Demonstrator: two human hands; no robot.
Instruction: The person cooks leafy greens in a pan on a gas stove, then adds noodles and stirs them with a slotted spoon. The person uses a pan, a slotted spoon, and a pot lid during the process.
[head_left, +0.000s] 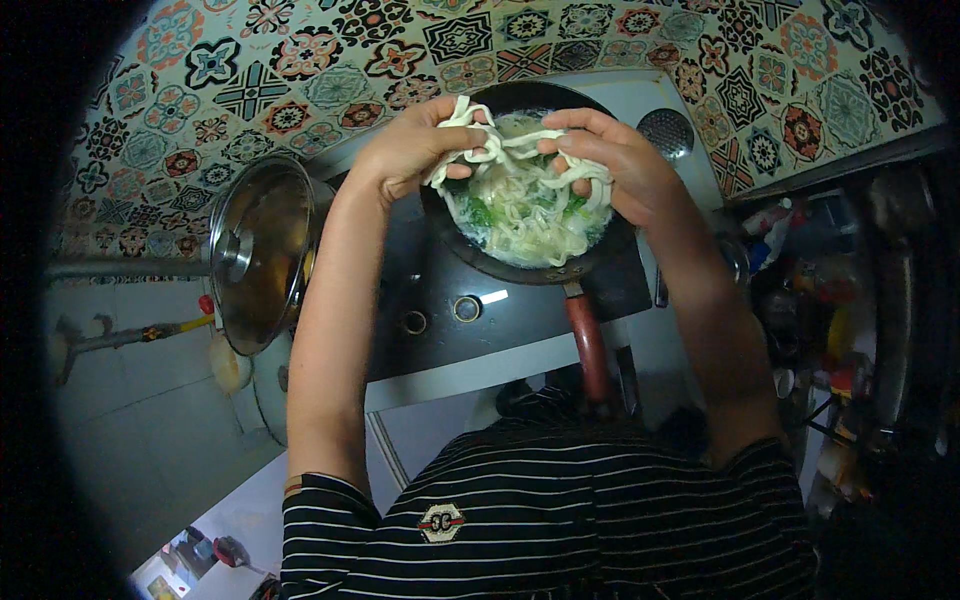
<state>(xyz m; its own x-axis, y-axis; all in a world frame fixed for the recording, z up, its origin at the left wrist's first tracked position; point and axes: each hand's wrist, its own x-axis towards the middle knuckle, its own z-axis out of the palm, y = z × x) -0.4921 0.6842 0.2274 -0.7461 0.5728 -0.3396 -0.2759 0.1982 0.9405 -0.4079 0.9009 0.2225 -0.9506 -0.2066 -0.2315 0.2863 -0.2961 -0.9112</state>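
Note:
Pale fresh noodles (495, 142) stretch in loose strands between my two hands, over a dark frying pan (480, 259). My left hand (427, 146) grips a tangle of them above the pan's left rim. On the other side my right hand (611, 157) holds more strands, which drape over its fingers above the right rim. Inside the pan, cooked noodles (532, 225) and green leafy vegetables (480, 212) lie in a whitish, foamy broth. The pan's reddish-brown handle (586, 341) points back towards my body.
The pan stands on a black glass hob (442, 277) with two round knobs (466, 308). At left a glass lid (259, 255) leans upright. A perforated skimmer (665, 133) lies right of the pan, near the patterned tile wall (465, 45). Cluttered shelves (832, 322) stand at right.

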